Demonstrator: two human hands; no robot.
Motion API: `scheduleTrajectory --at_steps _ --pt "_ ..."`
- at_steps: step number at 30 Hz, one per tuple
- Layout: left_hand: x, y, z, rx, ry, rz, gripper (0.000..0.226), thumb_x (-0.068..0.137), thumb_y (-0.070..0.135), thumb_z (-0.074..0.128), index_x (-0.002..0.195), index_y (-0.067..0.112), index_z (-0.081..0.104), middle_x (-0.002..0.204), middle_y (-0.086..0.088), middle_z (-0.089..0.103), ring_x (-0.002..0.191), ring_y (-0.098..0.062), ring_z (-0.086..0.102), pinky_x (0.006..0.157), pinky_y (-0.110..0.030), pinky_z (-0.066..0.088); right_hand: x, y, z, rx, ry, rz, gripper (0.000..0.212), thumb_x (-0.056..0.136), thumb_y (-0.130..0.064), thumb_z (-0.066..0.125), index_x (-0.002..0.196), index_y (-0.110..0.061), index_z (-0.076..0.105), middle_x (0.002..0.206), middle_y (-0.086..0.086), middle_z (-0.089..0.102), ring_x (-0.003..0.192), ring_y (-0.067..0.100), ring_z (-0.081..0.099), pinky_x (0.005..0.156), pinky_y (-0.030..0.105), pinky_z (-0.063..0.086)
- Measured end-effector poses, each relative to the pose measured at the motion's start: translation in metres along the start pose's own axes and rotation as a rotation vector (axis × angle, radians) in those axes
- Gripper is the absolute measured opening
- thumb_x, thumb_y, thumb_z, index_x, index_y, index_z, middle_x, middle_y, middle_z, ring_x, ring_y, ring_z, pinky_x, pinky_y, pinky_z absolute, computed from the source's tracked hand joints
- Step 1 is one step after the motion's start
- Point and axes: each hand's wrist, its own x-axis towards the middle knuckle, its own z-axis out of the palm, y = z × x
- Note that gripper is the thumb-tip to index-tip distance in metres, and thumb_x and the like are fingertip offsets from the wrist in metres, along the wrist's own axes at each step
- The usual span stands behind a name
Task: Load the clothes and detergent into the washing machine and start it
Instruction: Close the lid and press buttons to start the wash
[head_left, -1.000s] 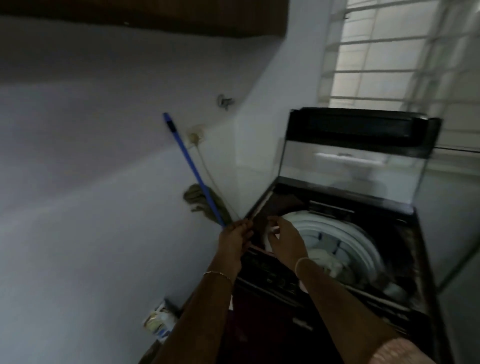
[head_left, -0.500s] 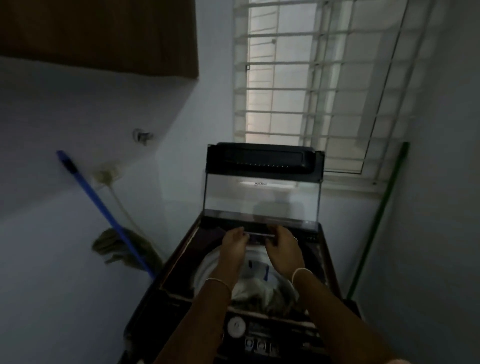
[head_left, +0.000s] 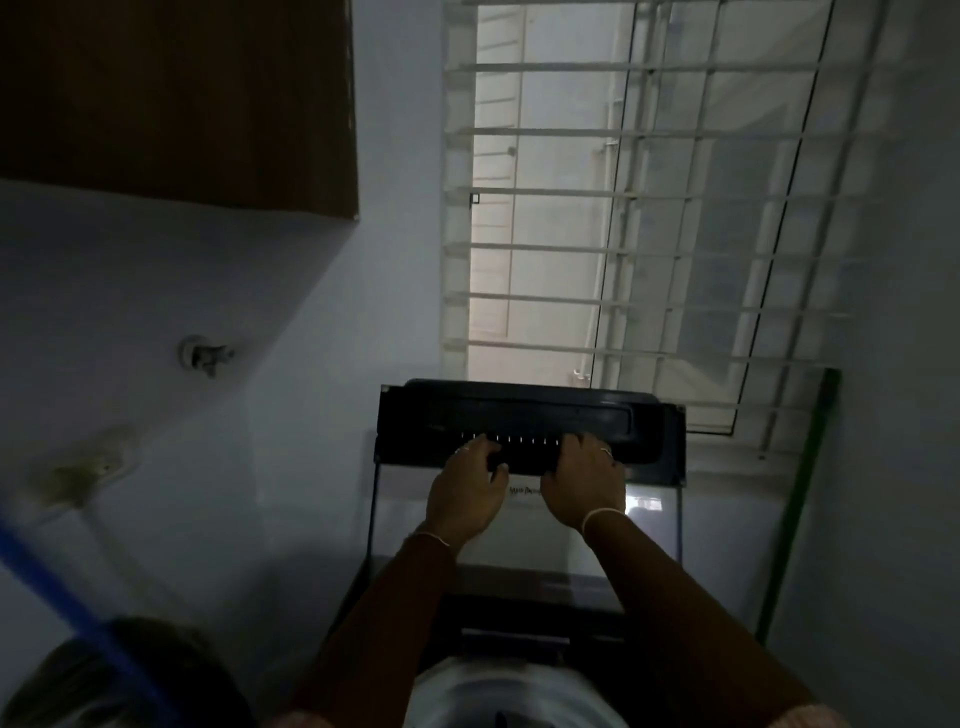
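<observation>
both the left hand and the right hand have their fingers curled over the dark handle bar along the top edge of the raised lid. the lid stands upright above the open tub of the washing machine. the lid looks stiff, a glass pane in a dark frame, probably weighty and breakable, so that bar seems the sound place to hold.

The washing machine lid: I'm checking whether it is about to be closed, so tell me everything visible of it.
The lid stands raised, about upright, at the back of the washing machine, in front of the barred window. It is a clear, glass-like panel with faint lettering, topped by a dark band bearing a row of small pale marks. The left hand and right hand both grip that band, side by side.
</observation>
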Motion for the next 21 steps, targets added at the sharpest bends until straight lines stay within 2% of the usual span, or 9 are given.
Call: scheduleTrajectory --at_steps 2,4,6,8,12,14,17,19,21 --pt "0.027 -0.011 0.004 0.156 -0.037 0.045 0.047 0.096 0.032 0.049 0.140 0.018 0.043 0.154 -0.002 0.032 0.140 -0.022 0.033 0.110 -0.043 0.036 0.029 -0.005 0.007 -0.046 0.033 -0.029 0.057 0.086 -0.031 0.059 0.134 -0.010 0.040 0.145 0.013 0.038 0.134 0.028 0.036 0.108 0.043 0.035" --pt "0.050 -0.019 0.009 0.320 -0.057 0.098 0.056 0.097 0.035 0.046 0.148 0.018 0.030 0.160 -0.003 0.013 0.147 -0.023 0.013 0.116 -0.047 0.025 0.052 -0.007 0.012 -0.142 0.049 -0.087 0.074 0.088 -0.033 0.056 0.148 -0.008 0.022 0.157 0.013 0.020 0.144 0.028 0.021 0.116 0.045 0.025" --pt "0.069 -0.022 0.013 0.426 -0.043 0.164 0.062 0.097 0.035 0.044 0.152 0.018 0.019 0.162 -0.004 0.000 0.149 -0.023 0.001 0.119 -0.048 0.016 0.072 -0.006 0.015 -0.221 0.069 -0.123 0.077 0.092 -0.037 0.049 0.152 -0.008 0.009 0.160 0.011 0.009 0.147 0.027 0.012 0.118 0.047 0.018" --pt "0.086 -0.022 0.016 0.472 -0.005 0.220 0.063 0.098 0.034 0.042 0.152 0.017 0.015 0.161 -0.005 -0.006 0.149 -0.023 -0.004 0.120 -0.046 0.010 0.087 -0.004 0.017 -0.244 0.088 -0.135 0.072 0.097 -0.042 0.038 0.152 -0.009 0.005 0.161 0.009 0.004 0.149 0.025 0.007 0.118 0.049 0.013" --pt "0.114 -0.022 0.017 0.518 0.002 0.272 0.063 0.099 0.038 0.037 0.152 0.016 0.013 0.162 -0.006 -0.003 0.149 -0.023 -0.003 0.119 -0.048 0.005 0.113 -0.003 0.024 -0.303 0.083 -0.146 0.071 0.098 -0.053 0.023 0.153 -0.013 0.005 0.162 0.007 0.003 0.149 0.023 0.004 0.118 0.051 0.009" --pt "0.126 -0.023 0.016 0.500 -0.034 0.217 0.065 0.099 0.041 0.035 0.152 0.014 0.011 0.162 -0.006 -0.001 0.149 -0.023 -0.002 0.117 -0.052 0.003 0.120 -0.004 0.027 -0.329 0.068 -0.117 0.074 0.096 -0.058 0.022 0.152 -0.012 0.011 0.161 0.009 0.008 0.149 0.024 0.008 0.117 0.052 0.011" --pt "0.136 -0.027 0.013 0.456 -0.086 0.112 0.065 0.099 0.045 0.033 0.151 0.013 0.015 0.160 -0.005 0.012 0.149 -0.022 0.005 0.115 -0.057 0.002 0.123 -0.005 0.033 -0.244 0.023 -0.053 0.077 0.093 -0.063 0.028 0.148 -0.009 0.025 0.155 0.011 0.027 0.143 0.028 0.024 0.113 0.049 0.027" --pt "0.137 -0.030 0.011 0.501 -0.074 0.132 0.062 0.098 0.046 0.035 0.149 0.013 0.022 0.156 -0.004 0.024 0.147 -0.021 0.014 0.114 -0.059 0.005 0.122 -0.006 0.035 -0.221 0.041 -0.062 0.071 0.092 -0.061 0.034 0.140 -0.009 0.034 0.145 0.012 0.040 0.134 0.029 0.037 0.105 0.046 0.038" --pt "0.135 -0.032 0.009 0.533 -0.058 0.162 0.062 0.097 0.047 0.037 0.147 0.014 0.025 0.153 -0.004 0.028 0.145 -0.022 0.018 0.113 -0.060 0.008 0.122 -0.008 0.031 -0.227 0.056 -0.083 0.063 0.091 -0.059 0.038 0.130 -0.010 0.042 0.133 0.012 0.049 0.124 0.029 0.046 0.097 0.044 0.045"
